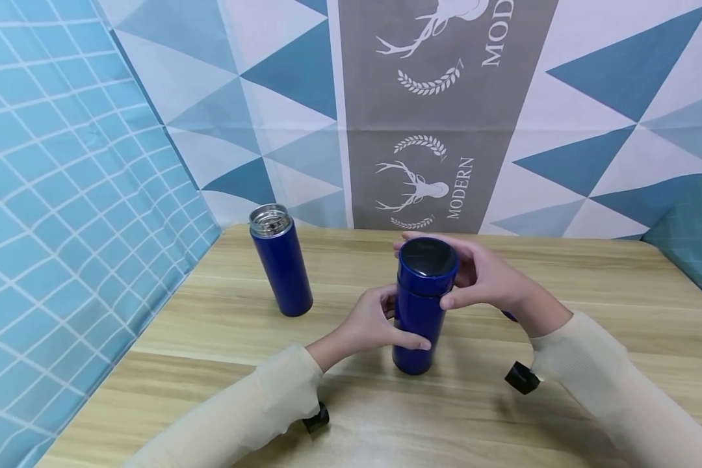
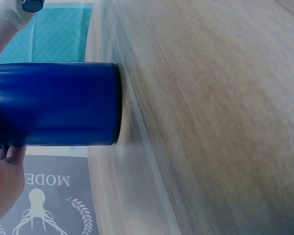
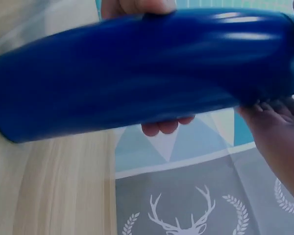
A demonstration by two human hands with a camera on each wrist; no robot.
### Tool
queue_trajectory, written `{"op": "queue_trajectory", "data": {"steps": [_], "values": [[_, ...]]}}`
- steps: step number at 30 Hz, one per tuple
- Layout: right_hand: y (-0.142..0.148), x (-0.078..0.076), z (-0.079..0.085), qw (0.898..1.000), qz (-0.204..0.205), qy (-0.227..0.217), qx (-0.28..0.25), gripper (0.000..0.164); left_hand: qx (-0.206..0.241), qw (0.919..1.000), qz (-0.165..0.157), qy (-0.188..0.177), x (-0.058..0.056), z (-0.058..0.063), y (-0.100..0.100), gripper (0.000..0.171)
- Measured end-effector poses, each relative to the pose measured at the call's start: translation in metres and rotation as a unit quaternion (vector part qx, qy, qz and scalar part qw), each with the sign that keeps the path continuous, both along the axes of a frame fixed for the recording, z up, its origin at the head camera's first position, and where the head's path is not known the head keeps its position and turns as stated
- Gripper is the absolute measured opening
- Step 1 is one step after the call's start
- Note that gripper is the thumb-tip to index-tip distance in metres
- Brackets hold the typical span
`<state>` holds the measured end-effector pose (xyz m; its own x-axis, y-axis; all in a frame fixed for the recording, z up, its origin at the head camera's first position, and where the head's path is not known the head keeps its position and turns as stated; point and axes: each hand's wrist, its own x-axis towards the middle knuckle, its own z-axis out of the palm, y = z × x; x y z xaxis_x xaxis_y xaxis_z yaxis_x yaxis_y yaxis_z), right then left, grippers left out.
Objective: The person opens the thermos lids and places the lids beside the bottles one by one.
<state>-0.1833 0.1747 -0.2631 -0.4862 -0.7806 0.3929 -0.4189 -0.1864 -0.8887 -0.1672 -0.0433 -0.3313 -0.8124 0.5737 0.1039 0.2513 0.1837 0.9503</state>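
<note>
A dark blue thermos bottle (image 1: 418,325) with a black-topped lid (image 1: 428,257) stands upright in the middle, its base at the tabletop. Around its body curls my left hand (image 1: 380,323), thumb across the front. My right hand (image 1: 485,273) holds the upper end near the lid, thumb on the near side and fingers behind. In the right wrist view, the blue body (image 3: 137,73) lies between the left hand's fingertips (image 3: 159,128) and the right hand (image 3: 279,132). To the left stands a second blue thermos (image 1: 283,266), lidless, its steel mouth showing.
Behind the right wrist a small dark blue thing (image 1: 509,316) is mostly hidden. The wooden table (image 1: 210,364) meets a patterned cloth (image 1: 292,97) at the back and a blue checked cloth (image 1: 47,195) at the left.
</note>
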Motion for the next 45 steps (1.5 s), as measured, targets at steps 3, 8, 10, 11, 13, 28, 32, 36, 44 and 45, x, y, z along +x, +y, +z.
{"op": "queue_trajectory", "data": {"steps": [3,8,10,11,13,28,32,36,44,45], "values": [[0.000,0.010,0.000,0.999,-0.049,0.014,-0.019,0.088,-0.001,1.0000,-0.002,0.002,0.000,0.000,0.002,0.063],[-0.012,0.039,0.006,0.977,-0.211,0.026,-0.028,0.080,-0.001,1.0000,-0.001,0.006,0.000,0.001,0.001,0.064],[-0.018,0.049,0.010,0.961,-0.277,0.020,-0.010,0.075,-0.001,1.0000,0.004,0.004,0.000,0.001,0.001,0.064],[-0.020,0.053,0.011,0.952,-0.305,0.015,0.001,0.072,0.000,1.0000,0.005,0.003,0.000,0.001,0.000,0.064],[-0.024,0.058,0.014,0.937,-0.348,0.007,0.020,0.067,0.002,1.0000,0.006,0.000,0.000,0.000,0.001,0.064],[-0.020,0.054,0.015,0.940,-0.339,0.013,0.036,0.062,-0.004,1.0000,0.002,-0.006,-0.002,-0.001,0.000,0.065],[-0.015,0.049,0.015,0.954,-0.299,0.013,0.023,0.064,-0.005,1.0000,0.000,0.000,-0.002,-0.002,0.001,0.066],[-0.011,0.043,0.014,0.962,-0.273,0.018,0.012,0.064,-0.003,1.0000,0.001,0.005,-0.002,-0.001,0.001,0.065],[-0.006,0.034,0.011,0.972,-0.233,0.018,0.005,0.063,-0.006,1.0000,0.003,-0.006,-0.003,-0.001,0.001,0.065],[-0.005,0.033,0.010,0.974,-0.227,0.019,0.006,0.063,-0.005,1.0000,0.002,-0.007,-0.003,-0.002,0.001,0.065]]}}
